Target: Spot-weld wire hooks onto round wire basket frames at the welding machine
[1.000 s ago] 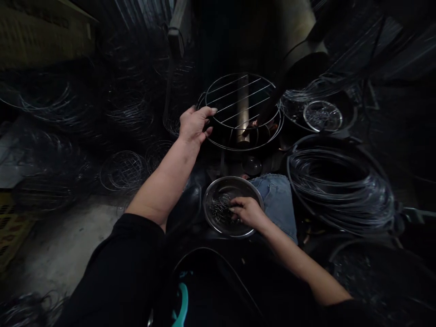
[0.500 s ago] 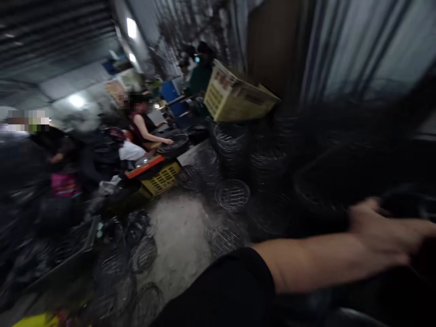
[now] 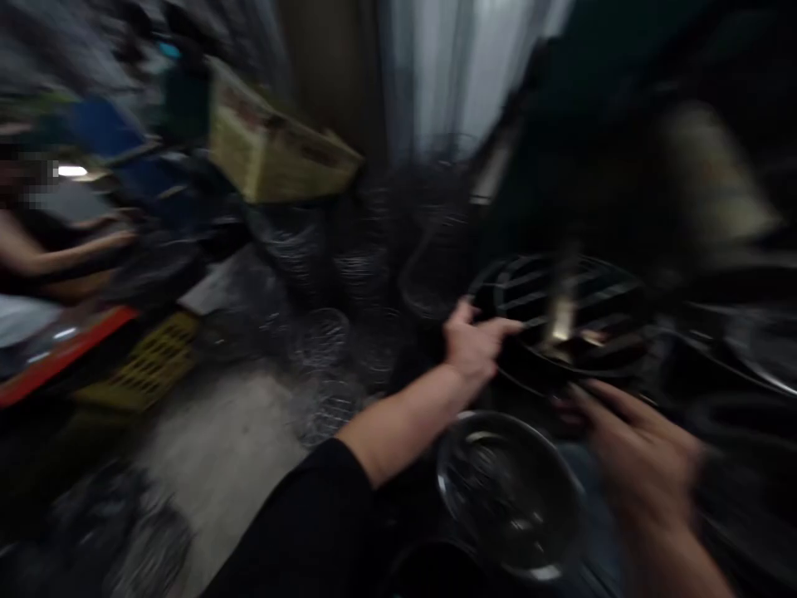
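Observation:
The picture is heavily blurred by head motion. My left hand (image 3: 474,345) grips the left rim of a round wire rack (image 3: 564,320) that sits on a dark stand ahead of me. My right hand (image 3: 635,453) hovers just below and in front of the rack, above the right side of a round metal bowl (image 3: 507,490); whether its fingers hold anything is lost in the blur. The bowl rests low in front of me near my lap.
Stacks of round wire racks (image 3: 361,274) stand along the wall, more lie on the concrete floor (image 3: 217,448). A yellow crate (image 3: 146,365) and a cardboard box (image 3: 274,154) sit left. Another person's arm (image 3: 56,253) shows at far left.
The view swung far left toward the other workers and is swinging back. My left hand stayed on the rack's rim; my right hand rose out of the bowl.

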